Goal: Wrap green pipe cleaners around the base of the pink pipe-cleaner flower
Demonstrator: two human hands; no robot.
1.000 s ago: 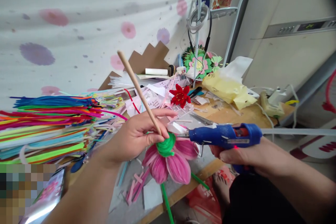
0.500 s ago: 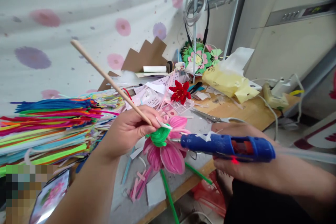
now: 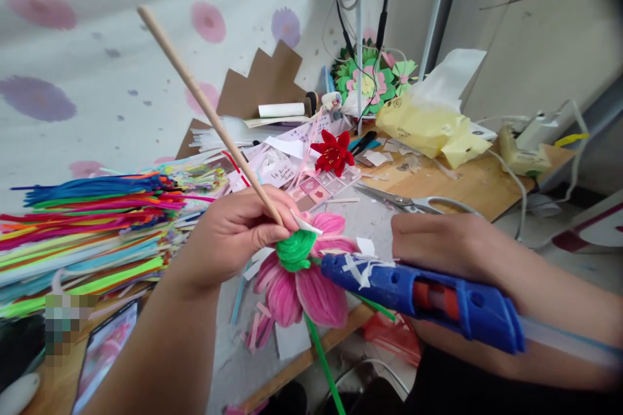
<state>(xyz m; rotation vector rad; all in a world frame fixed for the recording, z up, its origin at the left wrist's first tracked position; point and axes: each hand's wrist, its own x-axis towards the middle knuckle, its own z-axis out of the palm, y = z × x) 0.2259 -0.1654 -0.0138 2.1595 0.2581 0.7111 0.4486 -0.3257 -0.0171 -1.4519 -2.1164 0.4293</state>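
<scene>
My left hand pinches a thin wooden stick, which slants up to the left, along with a small white strip at the fingertips. Right by those fingers is a green fuzzy coil at the centre of a pink flower with fuzzy petals. My right hand grips a blue glue gun, its tip against or very close to the coil's right side; actual contact I cannot tell. A clear glue stick runs out of the gun's back. Green stems hang below the petals.
Bundles of coloured pipe cleaners lie at the left, a phone nearer me. Behind the hands are a red flower, scissors and paper scraps. A yellow tissue pack and a power strip stand at the back right.
The glue gun's tip has moved left and in toward the green coil, its back end now lower. The stick is tilted more upright. The camera's view has dipped somewhat.
</scene>
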